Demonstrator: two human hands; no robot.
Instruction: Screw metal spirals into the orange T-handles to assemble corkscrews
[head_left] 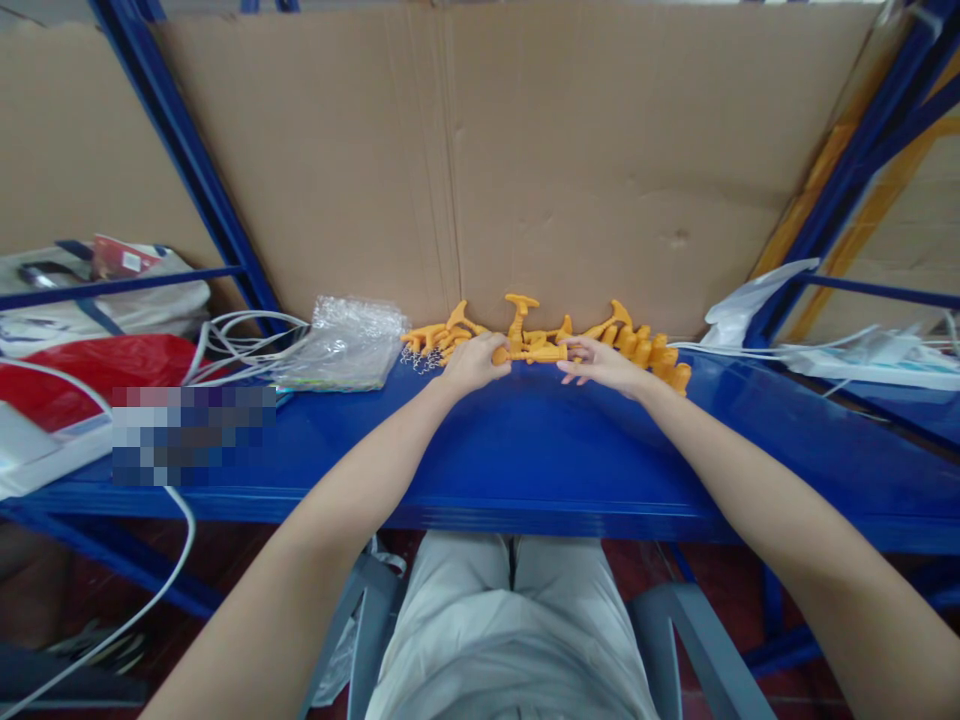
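Observation:
My left hand (478, 363) is closed at the left end of an orange plastic piece (544, 353) with a cylindrical body, near the back of the blue table. At the piece's right end, my right hand (604, 363) has its fingers apart, with the fingertips beside or lightly touching it. Just behind stands an orange T-shaped handle part (519, 308). More orange parts with small metal spirals (422, 358) lie left of my left hand. Several orange cylindrical pieces (652, 352) sit in a row beyond my right hand.
A stack of clear plastic bags (345, 345) lies left of the parts. White cables (247, 340), a red bag (112, 370) and a white power strip (56, 450) are farther left. Cardboard (562, 150) walls the back between blue metal posts (187, 160).

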